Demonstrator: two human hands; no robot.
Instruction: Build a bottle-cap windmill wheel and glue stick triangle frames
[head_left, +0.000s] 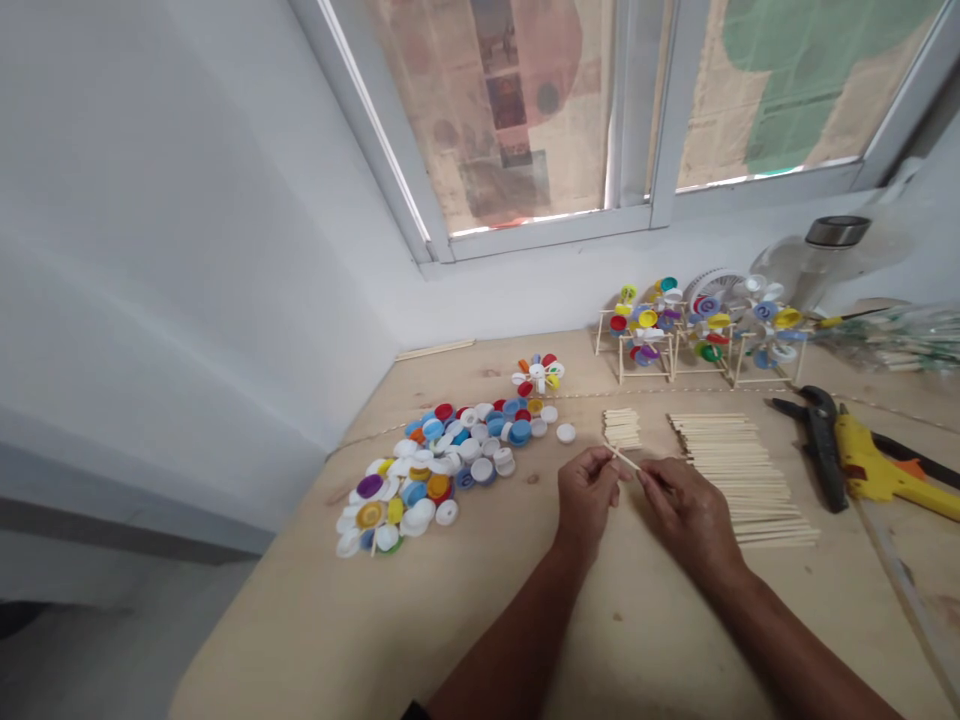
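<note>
My left hand point(587, 497) is closed in a pinch, with the end of a thin wooden stick between thumb and fingers. My right hand point(694, 510) pinches a thin wooden stick point(628, 462) that slants up to the left and meets the left hand's stick near its tip. Whether they are glued together I cannot tell. Just beyond the hands lies a small row of short sticks point(622, 428). A wide row of longer sticks point(739, 470) lies beside and behind my right hand. Left of my left hand spreads a pile of coloured bottle caps point(482, 470).
A wheel made of caps point(537, 373) stands behind the pile. Stick frames carrying cap wheels point(712, 330) line the wall, near a bottle point(832, 235). On the right are black-handled cutters point(821, 450), a yellow glue gun point(862, 465) and a plastic bag point(900, 335).
</note>
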